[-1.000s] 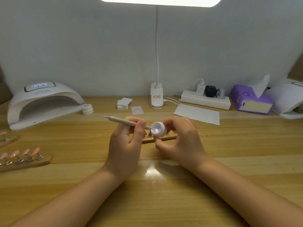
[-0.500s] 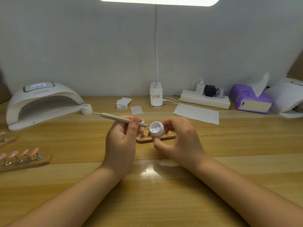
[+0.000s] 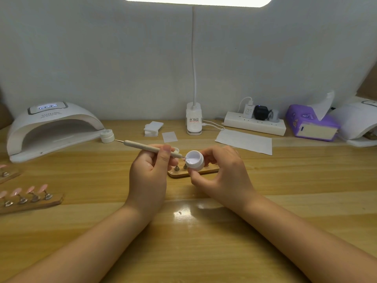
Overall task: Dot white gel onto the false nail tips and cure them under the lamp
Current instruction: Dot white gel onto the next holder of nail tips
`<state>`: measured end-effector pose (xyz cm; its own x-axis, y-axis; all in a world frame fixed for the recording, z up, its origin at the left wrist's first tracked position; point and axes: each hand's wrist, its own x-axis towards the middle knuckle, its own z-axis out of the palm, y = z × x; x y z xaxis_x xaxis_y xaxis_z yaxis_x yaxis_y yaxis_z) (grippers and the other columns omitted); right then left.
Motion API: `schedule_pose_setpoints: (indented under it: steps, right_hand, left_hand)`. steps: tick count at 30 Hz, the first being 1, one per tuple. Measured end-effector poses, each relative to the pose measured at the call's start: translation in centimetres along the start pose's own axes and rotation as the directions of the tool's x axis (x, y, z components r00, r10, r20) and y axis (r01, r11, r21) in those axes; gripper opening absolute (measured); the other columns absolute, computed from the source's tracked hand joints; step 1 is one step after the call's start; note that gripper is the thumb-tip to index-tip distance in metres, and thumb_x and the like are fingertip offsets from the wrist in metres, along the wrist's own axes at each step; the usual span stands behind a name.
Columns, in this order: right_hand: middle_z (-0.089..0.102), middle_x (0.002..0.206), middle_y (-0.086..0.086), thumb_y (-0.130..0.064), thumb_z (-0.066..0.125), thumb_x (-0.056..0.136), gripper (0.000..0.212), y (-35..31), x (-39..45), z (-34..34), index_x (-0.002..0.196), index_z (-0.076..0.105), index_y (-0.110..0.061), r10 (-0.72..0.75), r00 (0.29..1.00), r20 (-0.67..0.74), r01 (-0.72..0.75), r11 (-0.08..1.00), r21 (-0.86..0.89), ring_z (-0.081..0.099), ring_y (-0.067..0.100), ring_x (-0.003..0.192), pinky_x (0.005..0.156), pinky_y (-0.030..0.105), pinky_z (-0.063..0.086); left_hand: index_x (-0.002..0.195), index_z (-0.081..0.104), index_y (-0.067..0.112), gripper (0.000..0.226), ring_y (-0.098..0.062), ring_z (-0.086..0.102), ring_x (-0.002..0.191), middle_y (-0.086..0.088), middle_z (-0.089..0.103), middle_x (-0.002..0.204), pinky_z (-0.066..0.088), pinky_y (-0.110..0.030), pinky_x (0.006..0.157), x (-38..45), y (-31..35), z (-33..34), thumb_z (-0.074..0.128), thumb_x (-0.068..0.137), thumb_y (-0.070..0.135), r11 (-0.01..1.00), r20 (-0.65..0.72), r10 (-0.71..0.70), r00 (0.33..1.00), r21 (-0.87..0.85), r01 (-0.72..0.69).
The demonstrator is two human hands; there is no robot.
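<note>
While our right hand (image 3: 221, 176) grips the tilted white gel pot (image 3: 194, 162), we dip the dotting tool (image 3: 152, 148), pinched in our left hand (image 3: 151, 174), into its glossy white gel.

"SUN" readable on nail lamp (image 3: 49, 127) top; other labels too blurred.

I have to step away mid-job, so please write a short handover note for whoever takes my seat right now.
Left hand grips the beige dotting pen, its tip in the gel.
Right hand holds the small open white gel jar, tilted toward the pen.
Behind the hands lies a wooden nail stand; its tips are hidden. A wooden stand of pink nail tips lies at far left, and the white curing lamp stands at back left with its display lit.
Done: pen being loaded. Left: dotting and curing; no dots are visible yet.
</note>
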<state>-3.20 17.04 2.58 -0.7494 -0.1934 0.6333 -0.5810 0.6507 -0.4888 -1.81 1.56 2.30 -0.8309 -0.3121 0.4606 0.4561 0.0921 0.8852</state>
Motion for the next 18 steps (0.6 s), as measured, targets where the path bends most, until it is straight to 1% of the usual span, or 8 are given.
schedule_pose_setpoints:
  steps: [3, 9, 15, 18]
  right_hand:
    - [0.063, 0.085, -0.004, -0.028, 0.080, 0.073, 0.030, 0.02, 0.02, 0.02, 0.095, 0.066, -0.013, -0.002, 1.000, 0.000, 0.002, 1.000, 0.000, 0.052, 0.014, 0.085, 0.080, 0.042, 0.044]
    - [0.063, 0.085, -0.004, -0.029, 0.079, 0.073, 0.029, 0.01, 0.04, -0.05, 0.094, 0.066, -0.013, -0.003, 1.000, -0.004, 0.003, 1.000, 0.013, 0.053, 0.014, 0.084, 0.080, 0.042, 0.044]
    - [0.062, 0.084, -0.006, -0.029, 0.079, 0.074, 0.027, 0.10, 0.08, 0.03, 0.094, 0.066, -0.016, 0.000, 1.000, -0.012, 0.000, 1.000, 0.020, 0.052, 0.013, 0.083, 0.079, 0.042, 0.045]
    - [0.062, 0.082, -0.005, -0.028, 0.079, 0.073, 0.026, 0.14, 0.06, 0.06, 0.092, 0.065, -0.015, -0.009, 1.000, -0.022, 0.009, 1.000, 0.017, 0.052, 0.013, 0.082, 0.078, 0.041, 0.044]
  left_hand:
    - [0.087, 0.063, 0.018, 0.017, 0.001, 0.062, 0.065, 0.012, 0.068, 0.068, 0.047, -0.010, 0.061, -0.05, 0.10, -0.02, 0.052, 0.094, 0.029, 1.000, 0.002, 0.010, 1.000, -0.004, -0.010]
    - [0.090, 0.063, 0.015, 0.016, -0.001, 0.063, 0.070, 0.009, 0.070, 0.075, 0.049, -0.013, 0.065, -0.17, 0.09, -0.15, 0.050, 0.098, 0.020, 1.000, 0.035, 0.020, 0.999, -0.008, -0.020]
    - [0.088, 0.061, 0.013, 0.016, 0.000, 0.063, 0.068, 0.010, 0.070, 0.072, 0.048, -0.011, 0.063, -0.04, 0.27, -0.20, 0.049, 0.098, 0.008, 1.000, 0.036, 0.015, 0.999, -0.026, -0.014]
    - [0.087, 0.061, 0.014, 0.017, 0.000, 0.064, 0.069, 0.009, 0.071, 0.073, 0.048, -0.011, 0.063, -0.11, 0.26, -0.28, 0.049, 0.097, 0.006, 0.999, 0.045, 0.015, 0.999, -0.033, -0.013]
